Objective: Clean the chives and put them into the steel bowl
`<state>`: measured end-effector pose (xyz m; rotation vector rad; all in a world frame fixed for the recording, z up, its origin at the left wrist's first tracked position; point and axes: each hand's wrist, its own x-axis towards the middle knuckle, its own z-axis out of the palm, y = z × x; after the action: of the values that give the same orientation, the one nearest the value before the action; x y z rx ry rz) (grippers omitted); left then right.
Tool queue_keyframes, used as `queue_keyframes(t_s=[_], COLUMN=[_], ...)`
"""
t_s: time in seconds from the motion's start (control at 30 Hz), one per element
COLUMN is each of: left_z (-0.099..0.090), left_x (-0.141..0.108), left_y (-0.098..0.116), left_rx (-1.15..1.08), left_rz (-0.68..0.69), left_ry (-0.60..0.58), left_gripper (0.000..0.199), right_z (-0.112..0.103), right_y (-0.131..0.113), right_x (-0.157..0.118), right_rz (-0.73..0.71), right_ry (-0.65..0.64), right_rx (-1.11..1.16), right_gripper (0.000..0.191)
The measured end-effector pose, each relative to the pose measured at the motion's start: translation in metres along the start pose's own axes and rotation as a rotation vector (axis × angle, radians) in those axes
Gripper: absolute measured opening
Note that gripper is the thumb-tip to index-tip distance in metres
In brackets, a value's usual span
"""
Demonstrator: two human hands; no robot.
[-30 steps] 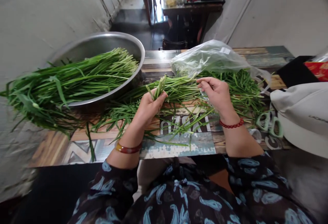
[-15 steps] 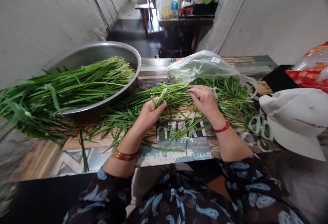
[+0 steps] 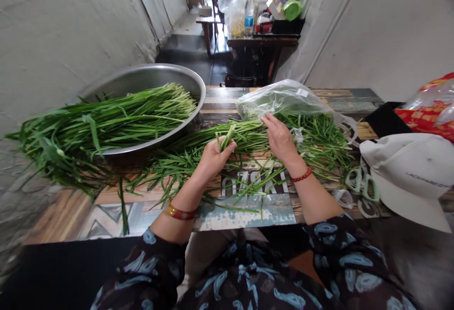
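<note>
My left hand (image 3: 212, 158) is closed round a small bunch of garlic chives (image 3: 228, 137), with the pale stem ends sticking up past the thumb. My right hand (image 3: 280, 141) has its fingers stretched out flat and nothing visible in it. It hovers over or touches the loose chive stems (image 3: 250, 129) beside a clear plastic bag (image 3: 280, 93). More chives (image 3: 322, 142) spread out from under the bag to the right. At left, a large metal basin (image 3: 203, 93) holds a thick heap of chives (image 3: 142, 114), their leaves hanging over its rim.
Scissors with pale green handles (image 3: 371, 187) lie by a white cap (image 3: 407, 173) at the right of the patterned table (image 3: 244, 215). Behind the cap is a red and clear package (image 3: 429, 111). A second table (image 3: 262, 41) with a bottle (image 3: 248, 17) and bags stands farther back, a person beyond it.
My right hand's fingers have straightened from a bent, pinching pose and tilted upward. My left hand keeps the bunch. The view has shifted slightly, and a person now shows at the back.
</note>
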<state>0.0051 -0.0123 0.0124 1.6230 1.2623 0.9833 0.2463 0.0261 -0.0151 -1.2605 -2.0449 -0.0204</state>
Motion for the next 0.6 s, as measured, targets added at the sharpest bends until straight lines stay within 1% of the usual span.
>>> queue_keyframes(t_s=[0.1, 0.27, 0.37, 0.47, 0.53, 0.6], left_z=[0.000, 0.000, 0.001, 0.002, 0.002, 0.001], left_x=[0.000, 0.000, 0.000, -0.001, 0.000, 0.000], left_y=[-0.001, 0.000, 0.000, 0.000, -0.001, -0.001], left_rx=[-0.002, -0.038, -0.049, -0.045, -0.035, -0.029], left_rz=[0.007, 0.008, 0.004, -0.005, -0.004, 0.006], left_ry=[-0.003, 0.006, 0.007, 0.010, 0.014, 0.020], left_gripper=[0.030, 0.030, 0.029, 0.028, 0.028, 0.027], right_z=[0.003, 0.000, -0.005, -0.009, -0.011, -0.013], right_y=[0.003, 0.004, 0.003, 0.001, -0.002, -0.007], right_x=[0.000, -0.001, -0.001, -0.001, -0.001, -0.001], right_rz=[0.026, 0.050, 0.046, 0.048, 0.046, 0.062], right_ry=[0.007, 0.058, 0.056, 0.034, 0.012, 0.006], right_rx=[0.017, 0.022, -0.011, -0.045, 0.002, 0.134], right_gripper=[0.045, 0.032, 0.023, 0.019, 0.020, 0.020])
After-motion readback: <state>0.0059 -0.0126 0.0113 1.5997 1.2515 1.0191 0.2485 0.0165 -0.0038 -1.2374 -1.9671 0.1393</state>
